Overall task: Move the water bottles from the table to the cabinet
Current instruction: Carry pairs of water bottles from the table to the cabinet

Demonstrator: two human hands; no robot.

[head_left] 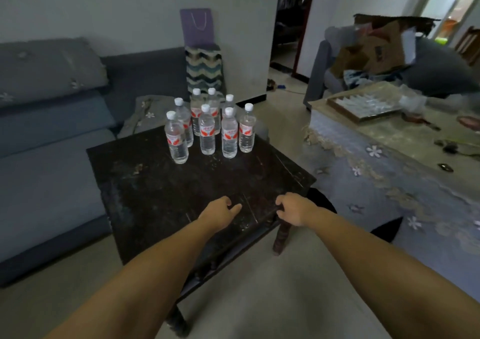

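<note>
8 upright water bottles (207, 130) on table (161, 190)

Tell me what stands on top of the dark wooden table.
Eight capped water bottles stand clustered at the far end of the dark wooden table. The rear ones are partly hidden by the front ones.

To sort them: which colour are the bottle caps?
White, on every water bottle; the head view shows it.
</note>
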